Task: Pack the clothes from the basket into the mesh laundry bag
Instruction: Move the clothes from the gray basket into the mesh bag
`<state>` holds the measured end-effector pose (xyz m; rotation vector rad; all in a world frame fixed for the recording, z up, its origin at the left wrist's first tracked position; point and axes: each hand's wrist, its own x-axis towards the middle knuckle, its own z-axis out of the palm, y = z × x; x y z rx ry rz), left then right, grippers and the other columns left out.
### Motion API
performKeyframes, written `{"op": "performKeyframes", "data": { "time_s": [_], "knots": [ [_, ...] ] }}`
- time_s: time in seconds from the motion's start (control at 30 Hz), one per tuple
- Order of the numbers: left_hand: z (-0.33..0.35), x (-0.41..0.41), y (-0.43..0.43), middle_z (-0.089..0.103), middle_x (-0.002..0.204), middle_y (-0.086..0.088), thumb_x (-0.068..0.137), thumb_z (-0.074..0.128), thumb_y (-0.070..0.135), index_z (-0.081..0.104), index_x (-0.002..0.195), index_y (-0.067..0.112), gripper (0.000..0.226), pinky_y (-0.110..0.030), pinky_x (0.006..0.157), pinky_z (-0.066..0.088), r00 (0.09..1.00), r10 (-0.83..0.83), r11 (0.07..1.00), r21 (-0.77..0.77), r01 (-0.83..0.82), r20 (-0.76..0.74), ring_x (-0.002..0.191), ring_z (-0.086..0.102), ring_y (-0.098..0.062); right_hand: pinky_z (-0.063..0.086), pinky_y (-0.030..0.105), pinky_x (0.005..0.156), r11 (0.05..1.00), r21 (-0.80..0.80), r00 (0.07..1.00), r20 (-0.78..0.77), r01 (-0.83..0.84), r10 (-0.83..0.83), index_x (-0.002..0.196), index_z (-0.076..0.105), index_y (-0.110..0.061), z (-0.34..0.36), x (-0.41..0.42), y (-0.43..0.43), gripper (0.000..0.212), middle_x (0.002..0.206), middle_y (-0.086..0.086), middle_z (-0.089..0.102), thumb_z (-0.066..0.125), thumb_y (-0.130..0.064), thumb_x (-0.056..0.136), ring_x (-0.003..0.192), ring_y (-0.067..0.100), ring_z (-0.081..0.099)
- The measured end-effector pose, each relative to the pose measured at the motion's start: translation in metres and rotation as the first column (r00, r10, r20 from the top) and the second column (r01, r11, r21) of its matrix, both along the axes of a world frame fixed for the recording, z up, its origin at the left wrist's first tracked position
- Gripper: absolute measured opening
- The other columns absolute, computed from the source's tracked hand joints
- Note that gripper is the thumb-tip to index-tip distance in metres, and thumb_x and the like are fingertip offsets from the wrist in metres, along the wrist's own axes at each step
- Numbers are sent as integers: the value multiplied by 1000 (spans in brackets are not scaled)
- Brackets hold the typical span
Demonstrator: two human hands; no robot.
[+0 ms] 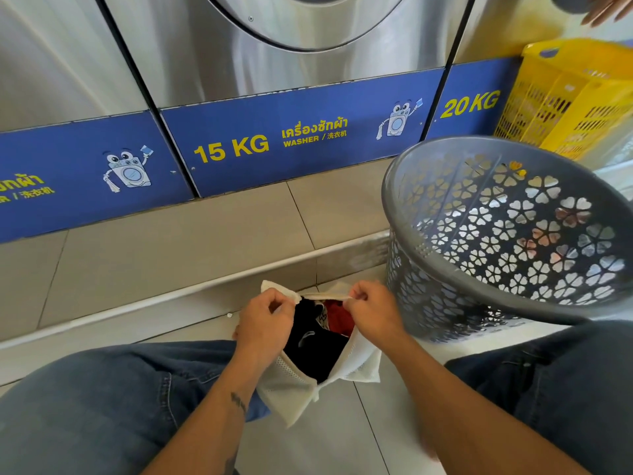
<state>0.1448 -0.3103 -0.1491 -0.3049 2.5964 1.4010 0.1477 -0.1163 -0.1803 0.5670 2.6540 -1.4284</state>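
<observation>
Two knees in blue jeans (85, 406) frame the near edge of the tiled floor (335, 433). Between them the white mesh laundry bag (291, 385) sits on the floor with its mouth pulled open and facing up.

Dark and red clothes (315, 344) lie inside the bag, just below the fingers of both hands.

The left hand (265, 318) grips the bag's left top edge, its fingers curled together and pinching a fold of the white fabric. The right hand (371, 308) pinches the opposite stretch of the rim between thumb and curled fingers. A narrow strip of the rim is drawn taut between the two hands.

Beyond the bag a low tiled step (171, 241) runs across the floor. At its right end the grey basket (507, 214), pierced with flower-shaped holes, is tilted with its mouth towards the person, near the right hand but not touching it.

Behind the step stand steel washers (274, 46) over a blue panel (294, 138) marked 15 KG. A yellow basket (575, 97) stands at the far right, and another person's hand (606, 8) shows in the top right corner.
</observation>
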Motion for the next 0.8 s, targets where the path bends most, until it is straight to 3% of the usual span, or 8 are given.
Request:
{"op": "performKeyframes", "data": {
  "time_s": [0.13, 0.23, 0.37, 0.43, 0.53, 0.63, 0.73, 0.8],
  "knots": [
    [6, -3, -2, 61, 70, 1, 89, 53, 19, 61, 71, 14, 20, -30, 60, 43, 999, 33, 999, 42, -32, -17, 66, 52, -15, 49, 37, 85, 962, 190, 980, 4, -197, 199, 89, 64, -20, 12, -1, -3, 21, 102, -3, 57, 56, -6, 76, 99, 21, 53],
    [6, -4, -3, 66, 81, 1, 92, 52, 22, 64, 78, 16, 19, -25, 58, 41, 999, 43, 999, 30, -43, -3, 75, 58, -14, 48, 40, 96, 838, 393, 903, -43, -379, 428, 115, 68, -20, 15, 0, -21, 42, 117, -1, 64, 54, -7, 78, 110, 24, 52],
    [7, -4, -5, 67, 82, 4, 92, 55, 23, 68, 81, 20, 17, -21, 58, 40, 999, 37, 999, 1, -37, -9, 76, 59, -9, 44, 41, 93, 652, 516, 781, 54, -556, 623, 131, 59, -24, 0, 7, -47, 53, 129, -3, 64, 61, -16, 79, 117, 26, 50],
    [10, -3, -7, 67, 80, 6, 92, 58, 22, 70, 80, 20, 17, -19, 57, 37, 999, 27, 1000, -1, -27, -19, 74, 57, -4, 40, 44, 99, 581, 527, 739, 144, -620, 658, 145, 43, -24, -13, 10, -52, 68, 145, -4, 53, 66, -25, 81, 129, 27, 43],
    [9, -4, -10, 66, 74, 7, 89, 61, 23, 68, 71, 23, 19, -22, 59, 40, 999, -32, 999, 17, 32, -6, 73, 59, -10, 25, 51, 113, 416, 560, 675, 406, -716, 616, 157, 21, -22, -32, 14, -50, 89, 160, 1, 31, 66, -43, 83, 147, 32, 22],
    [-3, -5, -11, 67, 73, 12, 85, 61, 30, 66, 70, 30, 16, -35, 75, 52, 988, -142, 987, -67, 145, 57, 78, 63, -13, 20, 57, 115, 252, 584, 618, 594, -771, 515, 154, 28, -23, -43, 14, -50, 81, 156, 5, 34, 59, -52, 85, 145, 37, 19],
    [-11, -5, -11, 65, 82, 17, 81, 59, 34, 65, 72, 39, 12, -45, 87, 50, 975, -209, 969, -121, 217, 79, 87, 62, -14, 23, 56, 111, 307, 539, 616, 625, -785, 479, 145, 43, -22, -39, 7, -55, 63, 148, 6, 44, 49, -47, 87, 140, 39, 26],
    [-12, -9, -12, 59, 94, 19, 81, 62, 32, 64, 70, 42, 15, -46, 94, 46, 978, -199, 971, -119, 205, 64, 95, 58, -13, 24, 52, 112, 479, 478, 677, 531, -736, 510, 135, 51, -21, -35, 3, -51, 53, 139, 4, 52, 52, -37, 84, 138, 37, 29]
  ]
}}
